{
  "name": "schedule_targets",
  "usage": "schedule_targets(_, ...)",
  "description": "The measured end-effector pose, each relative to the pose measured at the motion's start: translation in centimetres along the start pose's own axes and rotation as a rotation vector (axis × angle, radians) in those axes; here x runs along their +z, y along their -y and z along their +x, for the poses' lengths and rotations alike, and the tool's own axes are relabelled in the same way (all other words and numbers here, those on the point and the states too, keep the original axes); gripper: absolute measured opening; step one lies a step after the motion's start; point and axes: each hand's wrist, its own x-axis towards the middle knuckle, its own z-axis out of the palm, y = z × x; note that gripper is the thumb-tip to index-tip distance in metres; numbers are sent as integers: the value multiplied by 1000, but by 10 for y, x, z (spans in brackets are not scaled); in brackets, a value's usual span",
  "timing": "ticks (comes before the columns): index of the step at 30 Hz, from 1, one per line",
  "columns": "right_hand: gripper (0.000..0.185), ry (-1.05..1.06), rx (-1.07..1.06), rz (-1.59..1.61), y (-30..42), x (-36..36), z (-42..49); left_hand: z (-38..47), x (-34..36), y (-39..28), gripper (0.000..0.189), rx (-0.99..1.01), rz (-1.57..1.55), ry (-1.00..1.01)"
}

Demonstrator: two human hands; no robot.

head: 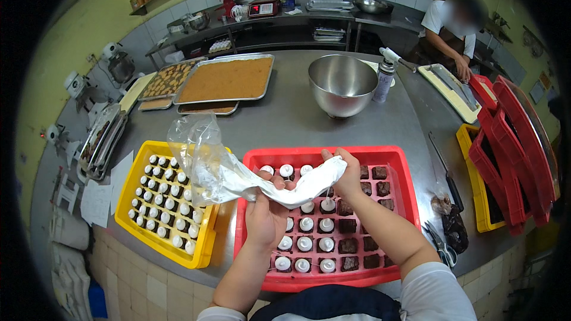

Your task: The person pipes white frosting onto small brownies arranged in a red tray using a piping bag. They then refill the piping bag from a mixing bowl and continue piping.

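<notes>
A clear plastic piping bag filled with white cream (308, 187) is held across both hands above a red plastic tray (408, 196). My left hand (270, 205) supports its middle from below, with fingers curled round it. My right hand (348, 176) grips the end at the right. In the red tray sit rows of small chocolate cake squares; those at the left bear white cream dollops (304, 244), while those at the right are bare brown squares (348, 245). A yellow tray (203, 254) at the left holds squares topped with white cream. The bag and hands hide part of the red tray.
Behind the trays stand a steel mixing bowl (342, 84), a blowtorch canister (383, 82) and sheet pans of baked sheets (227, 76). Scissors (441, 245) and a black-handled knife (454, 191) lie at the right, near stacked red trays (513, 142). A co-worker (446, 31) works at the back right.
</notes>
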Motion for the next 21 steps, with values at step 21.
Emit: schedule_targets(21,33,-257,-266,873,106,-15,10,-4,37,-13,20,31,-99,314)
